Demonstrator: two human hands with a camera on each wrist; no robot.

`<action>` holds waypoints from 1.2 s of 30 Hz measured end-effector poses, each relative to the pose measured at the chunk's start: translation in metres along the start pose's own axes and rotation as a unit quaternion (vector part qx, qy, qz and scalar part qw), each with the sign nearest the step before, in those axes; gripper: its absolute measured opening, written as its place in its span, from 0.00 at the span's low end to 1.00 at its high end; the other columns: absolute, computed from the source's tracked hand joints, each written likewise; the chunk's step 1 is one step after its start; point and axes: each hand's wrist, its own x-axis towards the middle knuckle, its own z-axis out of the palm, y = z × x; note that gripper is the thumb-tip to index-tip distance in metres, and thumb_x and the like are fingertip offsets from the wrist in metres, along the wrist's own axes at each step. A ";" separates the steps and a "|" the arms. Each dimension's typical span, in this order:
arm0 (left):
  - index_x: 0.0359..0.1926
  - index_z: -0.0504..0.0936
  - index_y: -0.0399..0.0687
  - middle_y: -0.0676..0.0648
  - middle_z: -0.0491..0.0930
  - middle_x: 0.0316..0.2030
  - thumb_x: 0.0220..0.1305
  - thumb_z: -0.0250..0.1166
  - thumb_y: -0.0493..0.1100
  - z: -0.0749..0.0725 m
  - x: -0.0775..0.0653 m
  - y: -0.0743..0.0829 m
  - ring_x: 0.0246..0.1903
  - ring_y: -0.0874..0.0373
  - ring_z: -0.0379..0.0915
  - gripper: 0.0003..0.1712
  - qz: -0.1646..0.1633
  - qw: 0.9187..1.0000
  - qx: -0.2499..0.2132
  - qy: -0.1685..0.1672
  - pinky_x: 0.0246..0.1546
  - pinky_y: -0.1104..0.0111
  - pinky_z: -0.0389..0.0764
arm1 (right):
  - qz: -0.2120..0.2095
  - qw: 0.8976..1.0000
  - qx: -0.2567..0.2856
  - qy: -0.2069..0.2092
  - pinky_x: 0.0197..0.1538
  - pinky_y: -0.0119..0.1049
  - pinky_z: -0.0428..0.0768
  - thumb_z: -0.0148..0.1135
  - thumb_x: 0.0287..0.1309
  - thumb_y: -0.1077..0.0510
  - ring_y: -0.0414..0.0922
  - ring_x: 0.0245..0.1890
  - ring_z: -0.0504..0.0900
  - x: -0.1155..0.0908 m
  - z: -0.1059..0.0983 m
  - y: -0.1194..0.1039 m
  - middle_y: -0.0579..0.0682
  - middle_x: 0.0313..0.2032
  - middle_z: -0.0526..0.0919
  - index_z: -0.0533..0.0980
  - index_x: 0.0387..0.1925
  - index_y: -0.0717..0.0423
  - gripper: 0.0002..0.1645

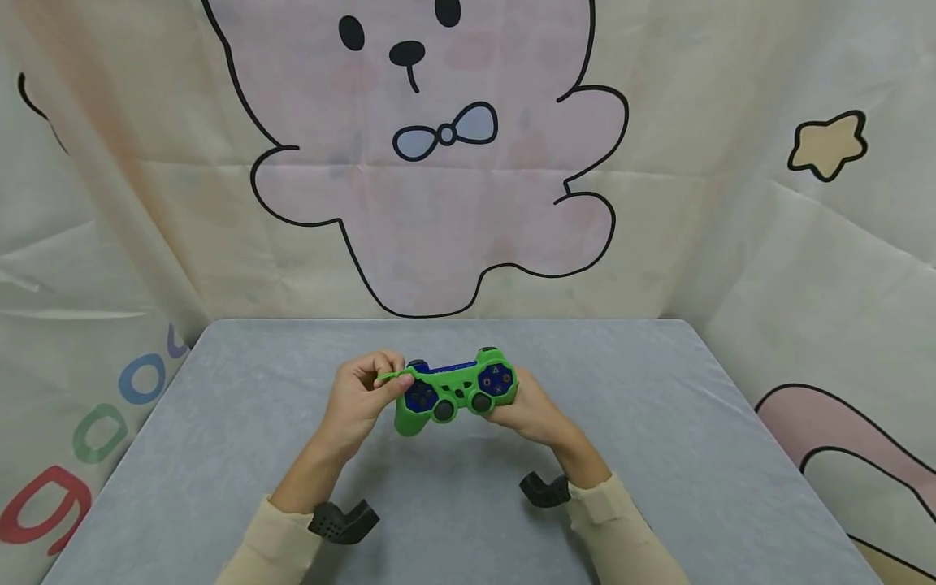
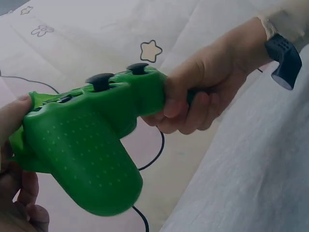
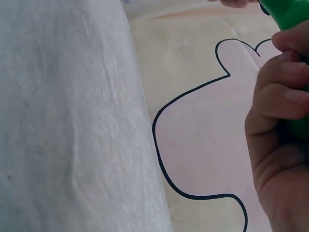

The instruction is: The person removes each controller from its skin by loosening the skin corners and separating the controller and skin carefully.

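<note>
A blue game controller (image 1: 422, 396) in a green silicone cover (image 1: 412, 418) is held up above the table, face toward the head camera. At its upper left corner, my left hand (image 1: 354, 400) pinches a stretched edge of the cover between thumb and fingers. The cover's dotted left grip (image 2: 91, 154) hangs free below that hand in the left wrist view. Around the right grip, my right hand (image 1: 532, 410) has its fingers curled; that grip is mostly hidden by them. Two dark thumbsticks (image 1: 481, 402) poke through the cover.
Grey cloth covers the table (image 1: 439, 520) under both hands. Behind it hangs a cream curtain (image 1: 673, 244) with a printed bear, and similar curtains close in the sides. A black wrist mount (image 1: 344, 522) sits on each sleeve.
</note>
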 end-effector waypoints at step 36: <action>0.40 0.71 0.38 0.57 0.72 0.26 0.71 0.58 0.32 -0.009 0.003 -0.008 0.29 0.61 0.65 0.02 0.026 0.988 0.016 -0.150 0.34 0.66 0.69 | 0.043 0.990 0.133 0.001 0.17 0.29 0.61 0.63 0.61 0.70 0.34 0.13 0.59 -0.003 -0.011 0.010 0.38 0.14 0.66 0.82 0.37 0.46 0.15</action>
